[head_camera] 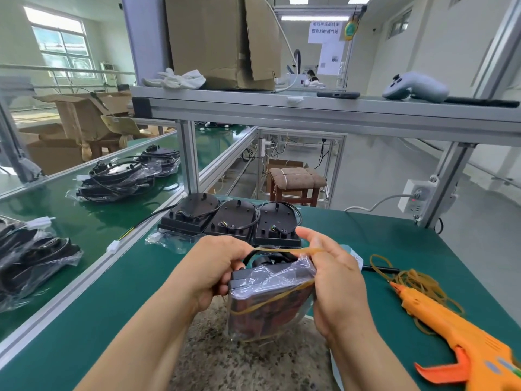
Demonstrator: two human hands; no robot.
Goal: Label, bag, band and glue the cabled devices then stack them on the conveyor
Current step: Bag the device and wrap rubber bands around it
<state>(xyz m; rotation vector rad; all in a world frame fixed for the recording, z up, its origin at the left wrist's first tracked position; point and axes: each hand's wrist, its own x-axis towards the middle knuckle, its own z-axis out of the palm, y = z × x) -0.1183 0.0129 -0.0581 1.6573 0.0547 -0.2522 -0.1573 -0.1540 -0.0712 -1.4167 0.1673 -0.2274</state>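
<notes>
Bagged device (270,300): one, held above near table (394,244) edge. Left hand (214,266) gripping its end; right hand (335,280) pinching rubber band (284,250) stretched taut over top. Likely risk: band slipping off fingertips and snapping back, or tearing the thin bag at a corner. Unbagged devices (234,218): three, in a row behind. Glue gun (456,342): one. Loose bands (417,280): tangle, uncountable. Bagged stacks (112,182) on conveyor (93,221): three.
</notes>
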